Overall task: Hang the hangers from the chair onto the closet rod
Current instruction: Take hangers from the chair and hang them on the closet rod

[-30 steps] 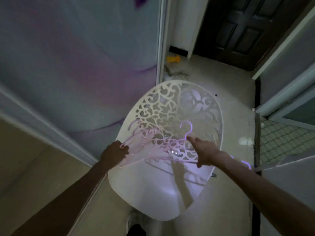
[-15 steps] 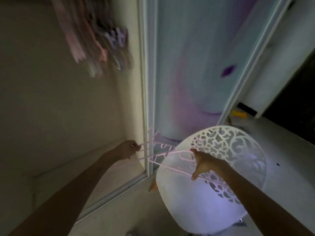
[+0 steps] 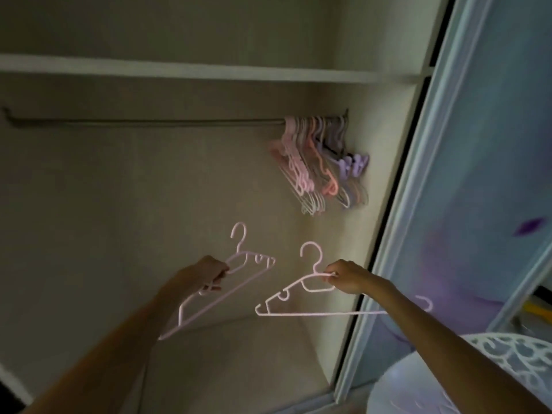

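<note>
My left hand grips a pale pink hanger by its shoulder, hook pointing up. My right hand pinches a second pale pink hanger just right of its neck, also hook up. Both hangers are held inside the open closet, well below the dark closet rod. A bunch of several pink and purple hangers hangs at the rod's right end. The white lattice chair shows at the lower right, with no hangers visible on the part in view.
A white shelf runs above the rod. The closet's beige back wall fills the left. A sliding door with a blue and purple pattern stands on the right, its frame close to my right forearm.
Both hands lifted the hangers off the chair and separated them, one in each hand. My view swung up from the chair into the closet, so the rod and shelf are now visible.
</note>
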A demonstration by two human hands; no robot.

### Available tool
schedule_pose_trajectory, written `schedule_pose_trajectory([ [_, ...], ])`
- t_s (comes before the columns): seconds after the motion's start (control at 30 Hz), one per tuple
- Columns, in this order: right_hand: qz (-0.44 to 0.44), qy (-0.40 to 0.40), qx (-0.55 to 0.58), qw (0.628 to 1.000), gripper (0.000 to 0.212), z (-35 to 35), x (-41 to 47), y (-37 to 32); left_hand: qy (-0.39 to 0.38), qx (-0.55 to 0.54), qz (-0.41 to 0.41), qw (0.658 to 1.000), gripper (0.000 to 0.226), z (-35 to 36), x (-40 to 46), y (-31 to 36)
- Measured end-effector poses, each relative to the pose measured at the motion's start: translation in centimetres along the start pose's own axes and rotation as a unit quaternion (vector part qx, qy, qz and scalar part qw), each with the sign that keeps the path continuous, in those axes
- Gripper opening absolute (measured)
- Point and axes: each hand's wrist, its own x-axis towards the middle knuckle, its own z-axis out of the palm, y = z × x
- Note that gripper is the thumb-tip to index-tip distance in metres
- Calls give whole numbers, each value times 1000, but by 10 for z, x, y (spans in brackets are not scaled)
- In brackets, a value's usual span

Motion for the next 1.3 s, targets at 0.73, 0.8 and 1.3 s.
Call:
schedule_pose_trajectory([
  [0.73,-77,314,259,910,22,-163,155,-173,20,-182,117,976,24,-114,124,139],
  [0.8,-90,330,231,911,25,-176,169,-172,21,-198,126,972,22,-114,131,153],
  [1.3,-52,340,106,933,32,-165,271,-158,4,-184,110,977,16,-137,170,174],
])
